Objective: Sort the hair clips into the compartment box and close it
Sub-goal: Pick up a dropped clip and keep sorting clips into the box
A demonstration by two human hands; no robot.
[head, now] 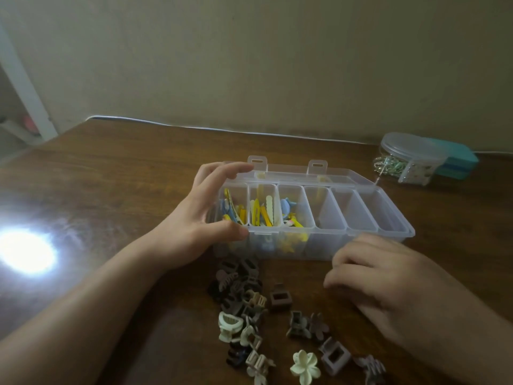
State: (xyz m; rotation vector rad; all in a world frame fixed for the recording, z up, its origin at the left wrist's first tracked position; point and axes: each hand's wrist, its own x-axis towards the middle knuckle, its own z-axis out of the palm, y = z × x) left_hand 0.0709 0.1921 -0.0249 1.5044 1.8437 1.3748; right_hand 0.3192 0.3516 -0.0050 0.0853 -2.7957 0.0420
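Mid-sort: the clear plastic compartment box (pixel 311 215) sits centre frame on the brown wooden bench (pixel 125 168), lid open. The left hand (pixel 205 215) grips its left end; the right hand (pixel 369 276) hangs loosely curled, holding nothing. Next, probably picking from the brown and cream claw clips (pixel 244 307) at lower centre.
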